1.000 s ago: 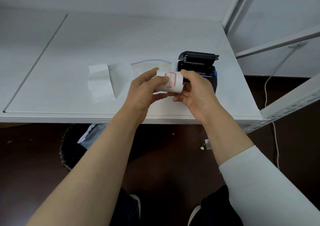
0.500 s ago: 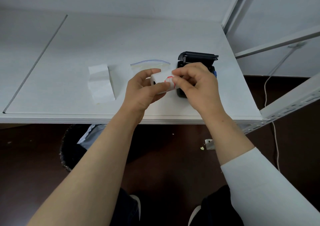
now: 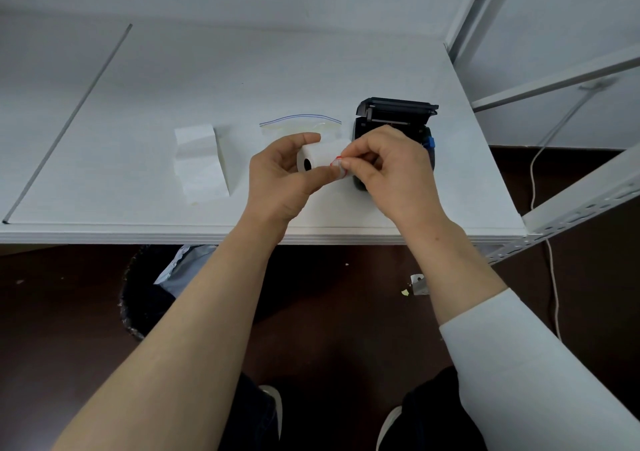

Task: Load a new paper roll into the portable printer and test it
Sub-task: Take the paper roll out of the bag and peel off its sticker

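A small white paper roll (image 3: 318,155) with a dark core hole facing me is held above the table by my left hand (image 3: 281,177), thumb and fingers around it. My right hand (image 3: 388,170) pinches the red-edged sticker (image 3: 337,164) on the roll's near end between thumb and forefinger. Behind my right hand the black portable printer (image 3: 394,115) lies on the white table (image 3: 242,80) with its lid open; its lower body is hidden by that hand. A blue button shows on the printer's right side.
A clear zip bag (image 3: 300,124) lies just behind the roll. A folded strip of white paper (image 3: 200,163) rests to the left. A white metal shelf frame (image 3: 568,205) stands at the right, with a cable (image 3: 550,277) hanging. A dark bin (image 3: 145,295) sits under the table.
The roll was turned so its core hole faces me. My right hand moved from under the roll's right end to on top and now pinches the red-edged sticker.
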`<state>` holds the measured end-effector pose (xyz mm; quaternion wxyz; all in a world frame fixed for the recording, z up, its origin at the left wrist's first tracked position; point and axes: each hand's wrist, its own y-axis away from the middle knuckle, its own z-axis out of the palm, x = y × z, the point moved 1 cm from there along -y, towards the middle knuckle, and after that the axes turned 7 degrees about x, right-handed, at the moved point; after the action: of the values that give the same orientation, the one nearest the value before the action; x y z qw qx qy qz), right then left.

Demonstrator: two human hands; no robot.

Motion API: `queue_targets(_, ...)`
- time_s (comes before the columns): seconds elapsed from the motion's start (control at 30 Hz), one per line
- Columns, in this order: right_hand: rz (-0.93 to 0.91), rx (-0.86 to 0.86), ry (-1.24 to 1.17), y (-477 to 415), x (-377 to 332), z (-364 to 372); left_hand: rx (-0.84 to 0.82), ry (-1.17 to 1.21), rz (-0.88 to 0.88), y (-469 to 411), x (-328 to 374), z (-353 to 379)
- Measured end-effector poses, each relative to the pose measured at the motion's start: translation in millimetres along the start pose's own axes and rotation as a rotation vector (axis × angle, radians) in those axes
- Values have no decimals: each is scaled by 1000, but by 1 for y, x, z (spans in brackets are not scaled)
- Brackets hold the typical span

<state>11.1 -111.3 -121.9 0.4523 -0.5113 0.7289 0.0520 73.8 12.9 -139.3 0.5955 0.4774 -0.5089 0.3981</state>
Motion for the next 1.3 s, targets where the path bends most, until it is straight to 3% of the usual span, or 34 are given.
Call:
queue_targets(0.3,14,-111,50,-2,3,1,13,-2,16,-2,-1,-1)
queue_targets(0.47,79,-16,-96,0,4,3,-4,13,26,-1,3,-3)
queue_targets(0.63,-1,13,-9,1,1,2,17,1,53,-3,0,-3)
queue_targets(1.03,20,-107,-42,-8,3,2,30,4,36,-6,-1,-2)
queue_targets(1.3,37,-66,-124,-5,2,0,10,5,60,-8,0,-2)
